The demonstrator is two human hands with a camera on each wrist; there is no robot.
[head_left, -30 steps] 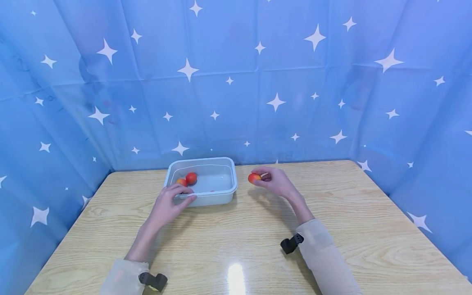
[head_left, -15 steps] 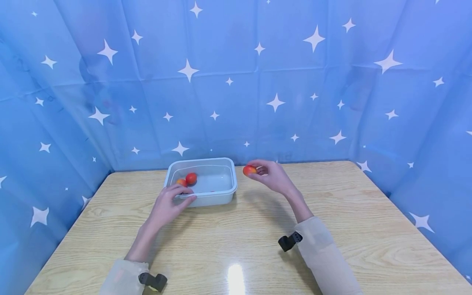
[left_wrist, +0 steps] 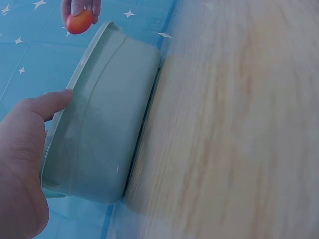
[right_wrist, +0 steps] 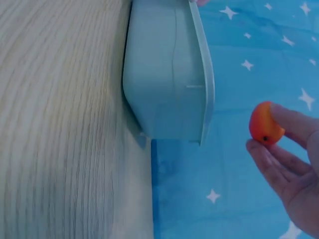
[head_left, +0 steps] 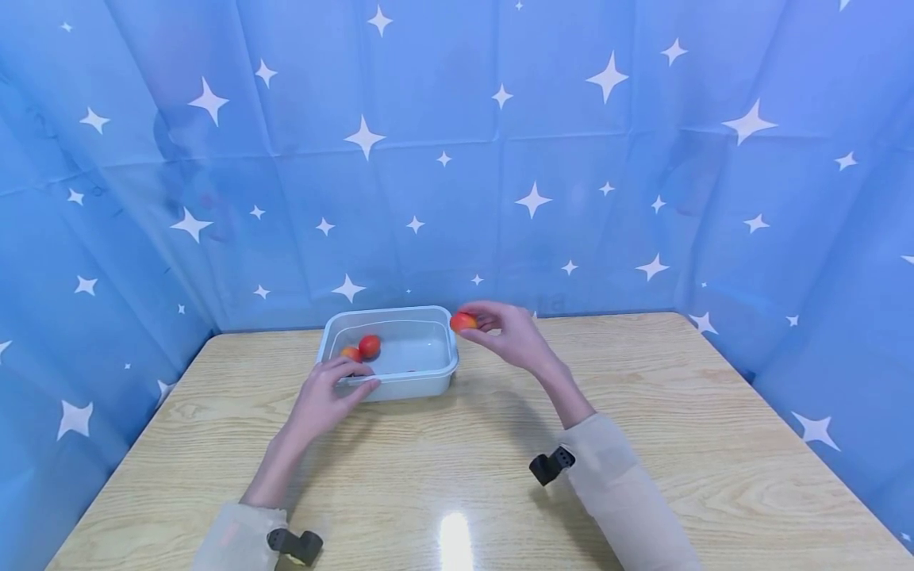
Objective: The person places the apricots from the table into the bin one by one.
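Observation:
A pale, rectangular plastic container [head_left: 414,386] stands on the table. My left hand [head_left: 324,399] grips its near rim at the left corner, thumb outside on the lip [left_wrist: 59,102] and fingers over the inside. Two small round fruits, one red [head_left: 369,346] and one orange-red [head_left: 351,354], lie inside at the left; a sliver of red shows behind the near wall. My right hand [head_left: 510,337] pinches a small red-orange fruit [right_wrist: 264,123] with a dark spot at one end, between thumb and fingertips. In the head view this fruit overlaps the container's right rim, raised above the table.
The wood-grain table [head_left: 443,460] reaches back to a blue curtain [head_left: 457,198] with white stars, which also hangs at both sides. A black wrist camera [head_left: 295,545] sits at the left sleeve and another wrist camera [head_left: 552,465] at the right one.
My right hand has lifted the fruit and carried it leftward, from over the table to the container's right rim. My left hand and the container have stayed put.

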